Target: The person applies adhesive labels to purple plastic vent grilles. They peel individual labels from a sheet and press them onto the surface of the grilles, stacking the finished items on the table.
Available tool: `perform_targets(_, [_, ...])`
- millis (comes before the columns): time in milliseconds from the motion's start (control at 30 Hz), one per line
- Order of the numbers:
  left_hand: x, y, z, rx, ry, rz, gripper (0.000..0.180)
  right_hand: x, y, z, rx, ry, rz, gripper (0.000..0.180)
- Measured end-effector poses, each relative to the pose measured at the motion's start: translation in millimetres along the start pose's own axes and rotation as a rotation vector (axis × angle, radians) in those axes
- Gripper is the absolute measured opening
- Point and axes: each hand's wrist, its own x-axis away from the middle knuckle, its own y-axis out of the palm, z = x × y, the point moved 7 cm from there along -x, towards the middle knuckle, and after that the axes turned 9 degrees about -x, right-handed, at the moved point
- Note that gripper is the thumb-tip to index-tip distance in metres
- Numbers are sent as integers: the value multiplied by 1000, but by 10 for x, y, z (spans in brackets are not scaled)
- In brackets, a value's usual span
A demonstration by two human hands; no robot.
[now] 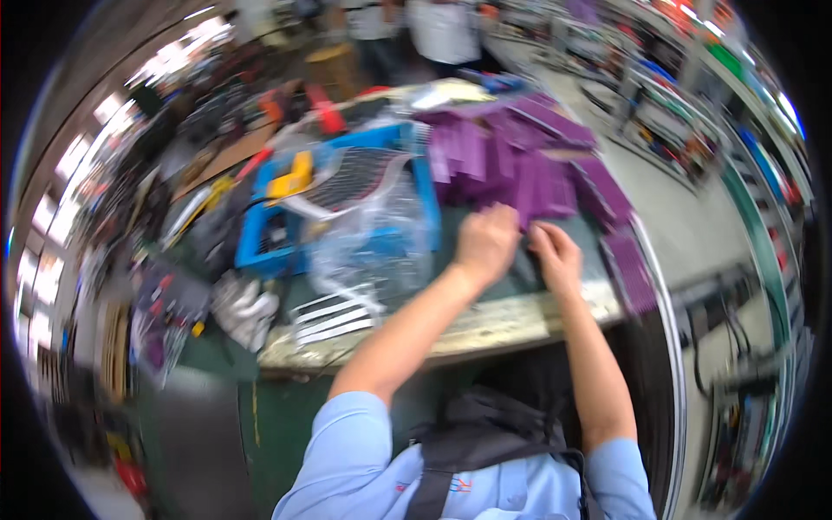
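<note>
My left hand (489, 241) and my right hand (555, 253) are close together over the near part of the workbench, fingers curled in. Between and below them shows a small dark shape, too blurred to name, and I cannot make out what either hand grips. Just beyond my fingertips lies a heap of purple ribbed pieces (494, 154), some stacked and some loose. A few more purple pieces (630, 269) run down the right edge of the bench. To the left of my left hand, crumpled clear plastic bags (360, 251) spill over a blue crate (253, 251).
The crate also carries a yellow tool or part (293, 177). White strips (336, 319) lie at the bench's near edge (485, 325), beside a whitish glove-like bundle (245, 310). Tools and cluttered parts fill the left. Two people (444, 33) stand beyond; wheeled racks (667, 121) are at right.
</note>
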Motion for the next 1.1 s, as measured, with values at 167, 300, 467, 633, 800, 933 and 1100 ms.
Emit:
perform_targets(167, [89, -56, -52, 250, -58, -19, 18, -9, -63, -16, 185, -33, -67, 21])
perform_targets(300, [49, -41, -104, 199, -391, -45, 49, -3, 19, -40, 370, -81, -119, 21])
perform_targets(467, [-13, 262, -181, 254, -757, -342, 68, -105, -129, 102, 234, -91, -159, 21])
perform_targets(633, [-51, 271, -306, 642, -939, -231, 65, -93, -89, 97, 294, -40, -91, 27])
perform_targets(800, [-129, 6, -203, 1010, -627, -32, 64, -173, -194, 231, 157, -64, -23, 28])
perform_targets(933, [280, -495, 34, 739, -195, -157, 66, -248, -703, 591, -285, 72, 56, 36])
perform_targets(1100, [900, -390, 192, 446, -68, -299, 62, 51, -396, 118, -159, 62, -252, 57])
